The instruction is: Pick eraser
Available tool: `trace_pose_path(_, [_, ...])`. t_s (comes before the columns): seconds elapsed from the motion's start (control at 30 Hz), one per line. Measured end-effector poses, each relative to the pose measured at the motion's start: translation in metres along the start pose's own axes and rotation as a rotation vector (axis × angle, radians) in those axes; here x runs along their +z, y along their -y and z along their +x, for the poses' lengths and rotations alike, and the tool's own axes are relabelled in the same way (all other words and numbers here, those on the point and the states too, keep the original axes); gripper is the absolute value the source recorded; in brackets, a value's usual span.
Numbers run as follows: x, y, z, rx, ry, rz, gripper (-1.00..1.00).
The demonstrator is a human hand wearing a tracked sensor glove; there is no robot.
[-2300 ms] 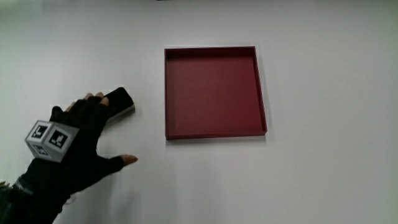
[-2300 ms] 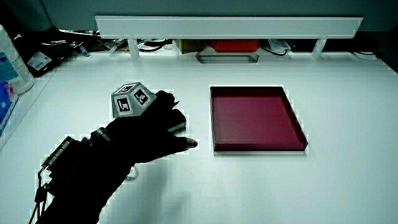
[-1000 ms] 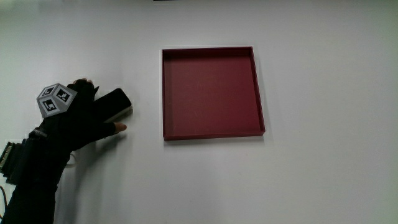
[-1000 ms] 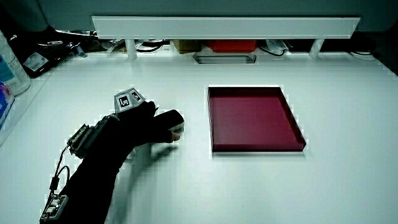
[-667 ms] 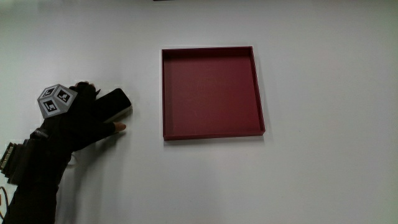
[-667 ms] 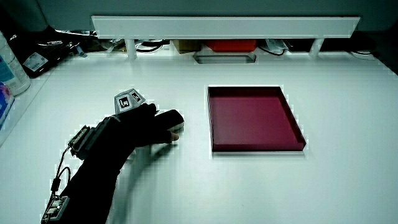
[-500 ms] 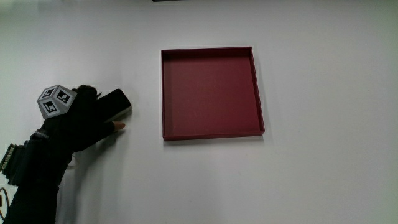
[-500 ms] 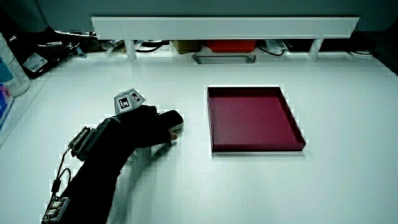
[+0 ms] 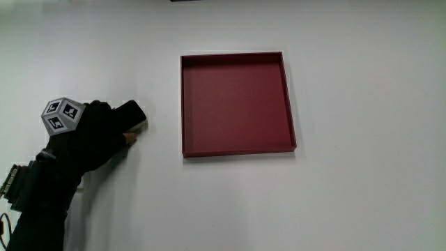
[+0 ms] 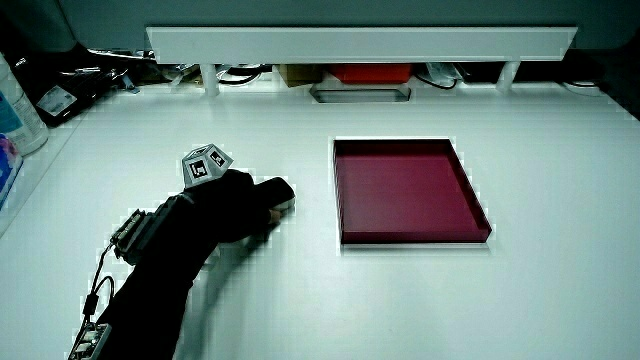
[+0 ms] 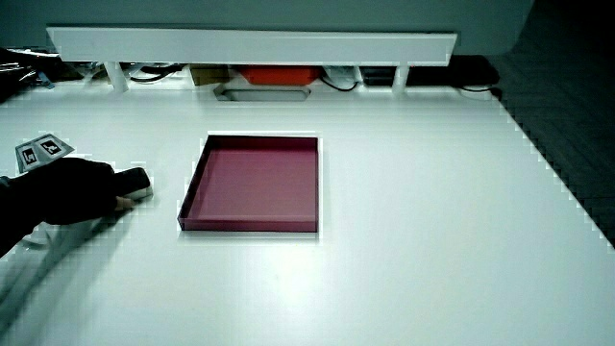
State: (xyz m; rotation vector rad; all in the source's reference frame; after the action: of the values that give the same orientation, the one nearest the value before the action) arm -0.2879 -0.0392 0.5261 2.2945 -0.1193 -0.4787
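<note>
The eraser (image 9: pixel 132 113) is a dark block with a pale edge, lying on the white table beside the red tray (image 9: pixel 237 146). The gloved hand (image 9: pixel 97 132) lies over most of it, fingers and thumb closed around its sides. Only the end of the eraser (image 10: pixel 278 190) nearest the tray shows in a side view, and it shows the same way as a small dark end past the glove (image 11: pixel 135 180) in a side view. The patterned cube (image 9: pixel 61 114) sits on the back of the hand.
The square red tray (image 10: pixel 345 238) holds nothing. A low white partition (image 10: pixel 360 42) runs along the table's edge farthest from the person, with cables and small items under it. Bottles (image 10: pixel 15 110) stand at the table's edge.
The hand has slid forward over the eraser and its fingers have closed around it; less of the eraser shows now. The eraser has stayed in place on the table.
</note>
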Motion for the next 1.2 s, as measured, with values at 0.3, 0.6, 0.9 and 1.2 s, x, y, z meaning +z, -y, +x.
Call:
trace_pose_path(0.3, [-0.001,0.005,0.001,-0.027,-0.008,0.07,0.83])
trace_pose_path(0.6, [-0.001,0.007,0.0,-0.04,-0.007,0.073,1.0])
trace_pose_path(0.9, [0.005,0.015,0.007,-0.059,-0.012,0.096,1.0])
trace_pose_path(1.2, [0.018,0.035,0.057,-0.202,-0.023,0.12,1.0])
